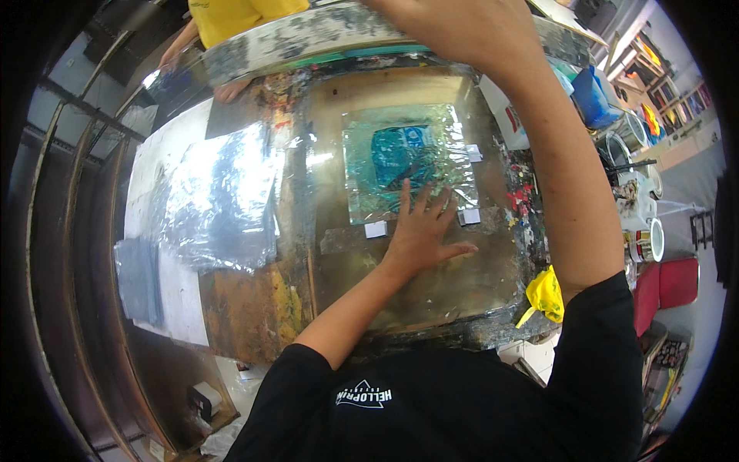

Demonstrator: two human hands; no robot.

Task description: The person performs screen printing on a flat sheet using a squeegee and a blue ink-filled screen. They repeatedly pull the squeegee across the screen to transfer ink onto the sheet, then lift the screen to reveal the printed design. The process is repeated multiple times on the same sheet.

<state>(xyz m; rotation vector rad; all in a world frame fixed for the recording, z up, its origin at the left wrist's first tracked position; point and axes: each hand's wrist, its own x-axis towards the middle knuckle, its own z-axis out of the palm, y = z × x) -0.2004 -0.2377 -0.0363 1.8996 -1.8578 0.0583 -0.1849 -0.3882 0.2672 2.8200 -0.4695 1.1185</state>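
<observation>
My left hand (422, 235) lies flat with its fingers spread, the fingertips on the near edge of a clear plastic sheet (358, 169) with a blue-green printed patch (400, 154). The sheet rests on a shiny brownish board (346, 285). Small white tabs (376, 229) sit near the sheet's lower corners and right side. My right hand (462, 31) reaches far forward over a long, paint-smeared frame edge (308, 42) at the back. Its fingers run out of the picture at the top, so any grip on the frame is hidden.
Glossy clear plastic sheets (223, 200) are stacked on the left of the worktable. A yellow crumpled bag (545, 296) hangs at the right edge, near paint cans (643, 239) and a blue container (596, 100). A person in yellow (239, 19) stands far left, a hand (231, 91) by the frame.
</observation>
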